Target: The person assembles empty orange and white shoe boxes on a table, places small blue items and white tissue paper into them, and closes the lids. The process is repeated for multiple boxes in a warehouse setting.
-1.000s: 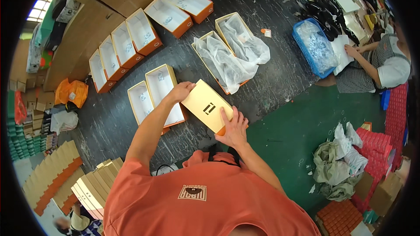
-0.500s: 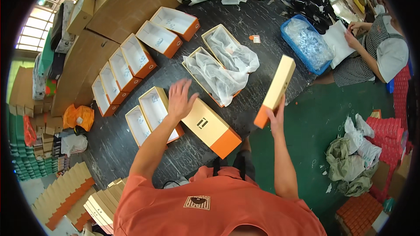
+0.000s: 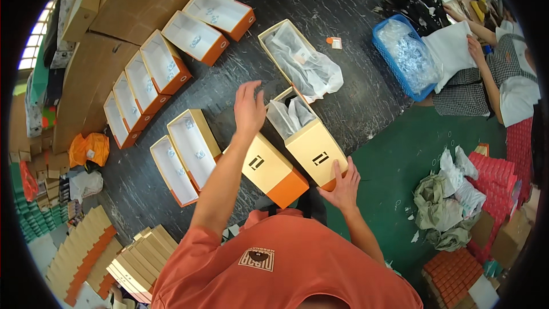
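A cream and orange box lid (image 3: pixel 318 151) lies over the near part of a shoebox whose far end still shows crumpled white tissue (image 3: pixel 290 115) with something dark under it. My right hand (image 3: pixel 343 187) grips the lid's near orange end. Over the far left side of that box hovers my left hand (image 3: pixel 250 110), fingers stretched, holding nothing. Left of it sits a closed cream and orange shoebox (image 3: pixel 267 166), partly behind my left forearm. Beyond stands an open shoebox (image 3: pixel 274 60) with tissue spilling over its rim.
Several open boxes (image 3: pixel 166 63) line the table's left side, with two more open boxes (image 3: pixel 191 143) nearer me. At right a blue basket (image 3: pixel 420 88) holds clear plastic; a co-worker (image 3: pixel 486 80) handles a white sheet there. Stacked lids (image 3: pixel 143 254) stand at lower left.
My right hand has brought the lid from the air at right onto the tissue-filled box, which now sits nearer me. My left hand has moved slightly right and up.
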A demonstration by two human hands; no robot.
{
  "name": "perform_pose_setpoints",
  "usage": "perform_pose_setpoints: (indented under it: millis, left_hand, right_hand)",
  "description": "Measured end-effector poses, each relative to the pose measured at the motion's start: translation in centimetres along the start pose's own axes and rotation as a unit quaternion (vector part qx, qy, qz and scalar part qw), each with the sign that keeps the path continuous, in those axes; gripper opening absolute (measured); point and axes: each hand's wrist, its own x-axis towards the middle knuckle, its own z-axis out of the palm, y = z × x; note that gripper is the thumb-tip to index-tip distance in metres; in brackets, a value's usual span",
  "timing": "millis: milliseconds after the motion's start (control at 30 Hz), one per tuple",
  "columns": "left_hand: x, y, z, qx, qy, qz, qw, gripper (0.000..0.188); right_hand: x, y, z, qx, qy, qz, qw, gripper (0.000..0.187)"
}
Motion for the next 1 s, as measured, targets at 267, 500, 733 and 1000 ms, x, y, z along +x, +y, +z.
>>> perform_pose_setpoints:
  millis: [267,500,733,1000]
  left_hand:
    - [0.7,-0.9,3.4,0.157,-0.161,-0.178,0.958,0.038]
    - [-1.3,-1.5,2.8,0.112,0.034,-0.050,0.992,0.037]
    - [-23.3,-1.1,0.4,-0.186,0.216,-0.274,0.919,0.061]
    - [-28.6,-2.0,5.3,-0.233,0.106,-0.436,0.863,0.095]
  right_hand:
    - [13.1,-6.6,-2.5,-0.055,-0.112,-0.006,0.992,0.110]
    - [13.9,-6.2,-1.3,-0.094,-0.129,-0.026,0.987,0.122]
    - [13.0,-7.9,-0.5,-0.071,-0.130,-0.073,0.986,0.109]
    - [16.0,-4.3,0.9,0.517,-0.392,-0.089,0.756,0.097]
